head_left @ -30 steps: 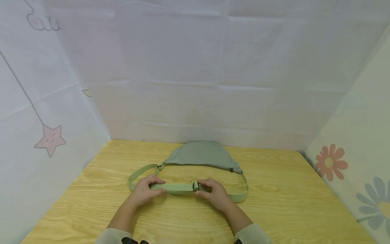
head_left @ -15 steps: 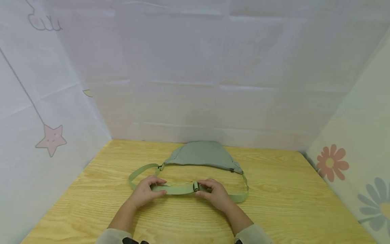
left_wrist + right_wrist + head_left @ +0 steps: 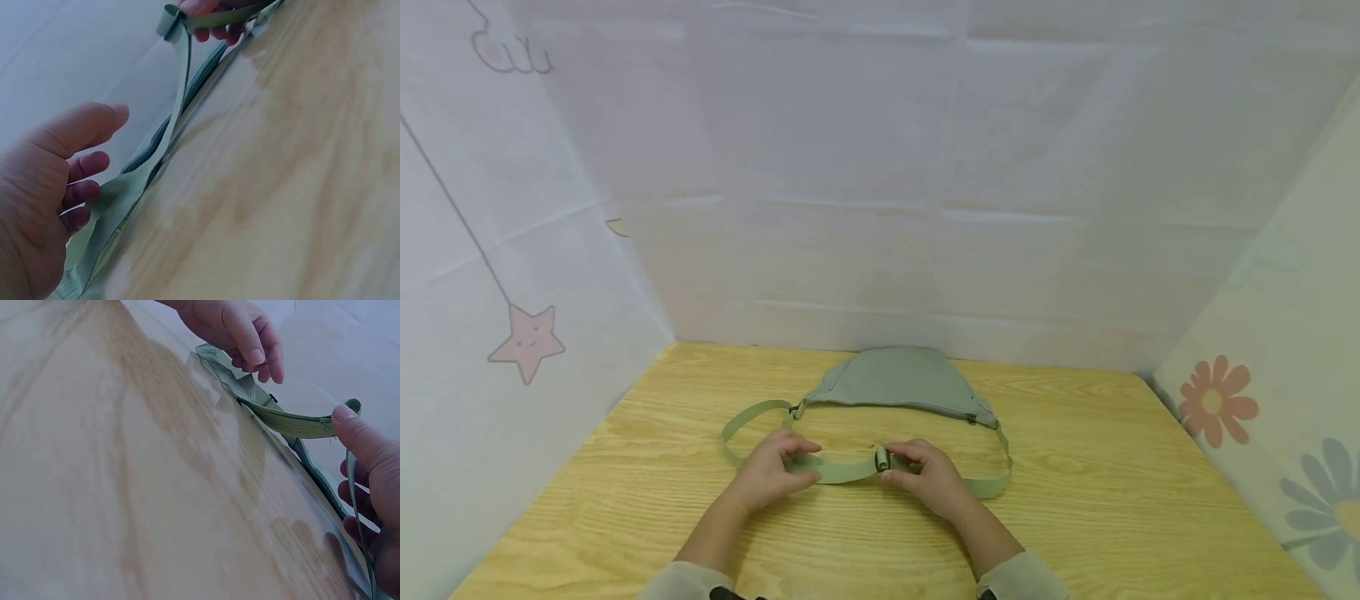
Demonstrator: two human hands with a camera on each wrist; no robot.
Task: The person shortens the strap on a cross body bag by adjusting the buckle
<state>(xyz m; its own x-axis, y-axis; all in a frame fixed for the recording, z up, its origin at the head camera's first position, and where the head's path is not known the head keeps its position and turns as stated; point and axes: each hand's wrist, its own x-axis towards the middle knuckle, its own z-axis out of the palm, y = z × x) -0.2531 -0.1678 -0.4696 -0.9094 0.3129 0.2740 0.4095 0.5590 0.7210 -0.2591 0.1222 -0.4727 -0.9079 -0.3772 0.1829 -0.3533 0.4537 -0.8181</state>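
Note:
A grey-green waist bag lies at the back of the wooden table, its light green strap looping toward me. With thumb and fingers, my right hand pinches the strap beside its adjuster buckle, raising that part off the table. On the other side, my left hand hovers at the strap with thumb and fingers apart. In the left wrist view, the strap passes close to those loosely bent fingers; whether they touch it I cannot tell. The right wrist view shows the right thumb pressing on the strap.
The wood-grain table extends on both sides of the bag. Printed cloth walls enclose it: a back wall, a left one with a star, and a right one with flowers.
My left hand has slid slightly right along the strap and its hold has loosened. The strap between the hands has gone from taut to sagging. My right hand stays at the buckle.

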